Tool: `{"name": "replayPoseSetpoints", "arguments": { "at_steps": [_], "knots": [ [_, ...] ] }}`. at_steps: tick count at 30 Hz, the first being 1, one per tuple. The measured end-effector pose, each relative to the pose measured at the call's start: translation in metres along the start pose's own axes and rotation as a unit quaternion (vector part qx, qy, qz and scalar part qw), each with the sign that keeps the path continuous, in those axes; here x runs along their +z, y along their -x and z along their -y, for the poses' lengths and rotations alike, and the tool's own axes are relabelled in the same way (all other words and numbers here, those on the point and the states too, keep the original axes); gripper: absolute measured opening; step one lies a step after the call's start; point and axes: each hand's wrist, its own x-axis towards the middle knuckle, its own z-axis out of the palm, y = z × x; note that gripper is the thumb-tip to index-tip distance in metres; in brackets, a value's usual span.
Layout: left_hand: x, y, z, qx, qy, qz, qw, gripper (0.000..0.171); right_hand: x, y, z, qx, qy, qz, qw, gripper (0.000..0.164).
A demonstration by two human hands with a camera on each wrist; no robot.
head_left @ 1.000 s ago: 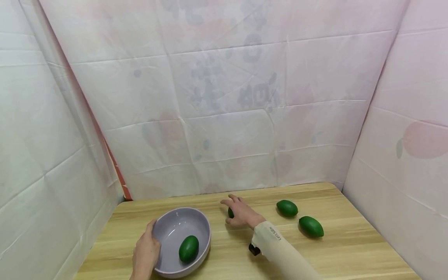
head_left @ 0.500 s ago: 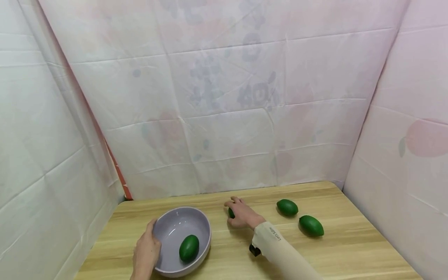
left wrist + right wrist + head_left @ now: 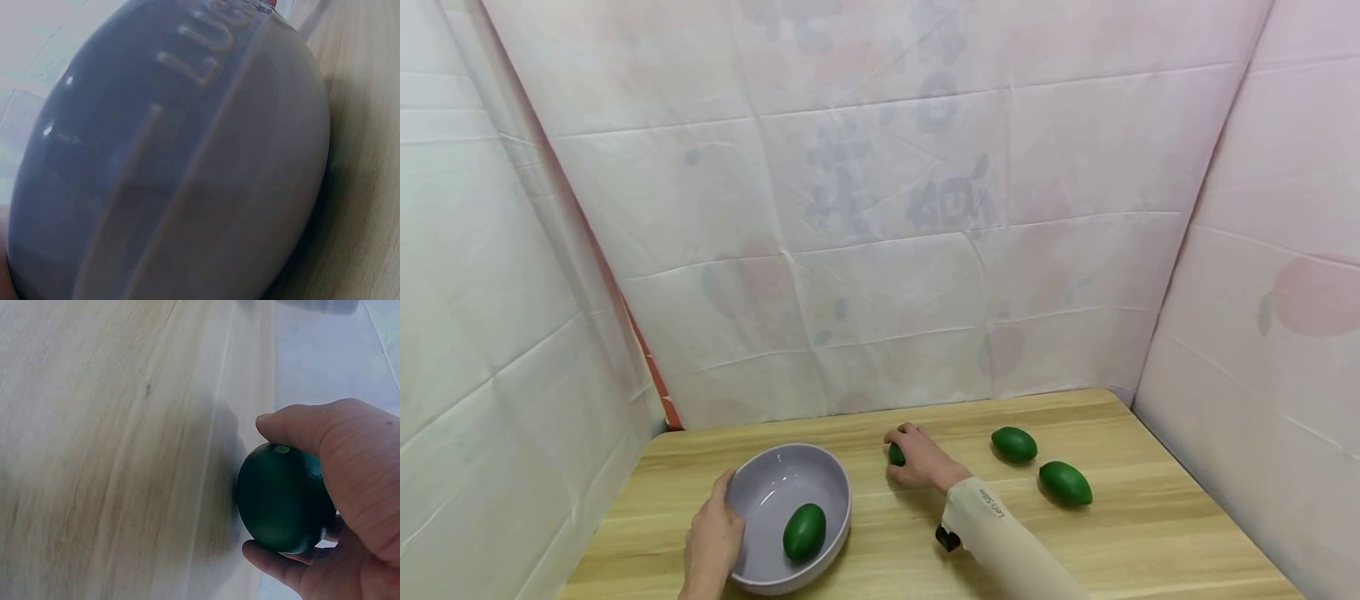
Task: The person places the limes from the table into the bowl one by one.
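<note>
At the left of the head view stands a glossy lavender bowl, with one green lime lying inside. My left hand grips the bowl's left side at the rim. Raised lettering marks the bowl's outer wall in the left wrist view, where little of that hand shows. To the right of the bowl, my right hand holds a second lime low over the table. Thumb and fingers curl round this lime in the right wrist view.
Two more limes, a farther lime and a nearer lime, lie on the wooden table right of my right hand. Pale printed sheets hang behind the table and along both sides.
My right hand's fingers have drawn in round the lime, and the hand has shifted slightly right. The left hand and the bowl have stayed in place.
</note>
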Motion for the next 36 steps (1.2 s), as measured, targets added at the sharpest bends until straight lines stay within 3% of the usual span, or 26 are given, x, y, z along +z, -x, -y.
{"name": "replayPoseSetpoints", "arguments": {
  "at_steps": [8,18,36],
  "knots": [
    [0.0,0.0,0.003,0.007,0.002,-0.006,1.0,0.062,-0.006,0.0,0.003,0.0,-0.003,-0.018,1.0,0.048],
    [0.0,-0.001,0.001,0.002,0.003,0.002,1.0,0.063,-0.015,-0.002,0.015,-0.031,-0.01,-0.06,0.998,0.047],
    [0.0,-0.001,0.002,0.007,0.004,-0.004,1.0,0.064,-0.035,0.005,0.058,-0.077,-0.018,-0.067,0.995,0.049]
  ]
}}
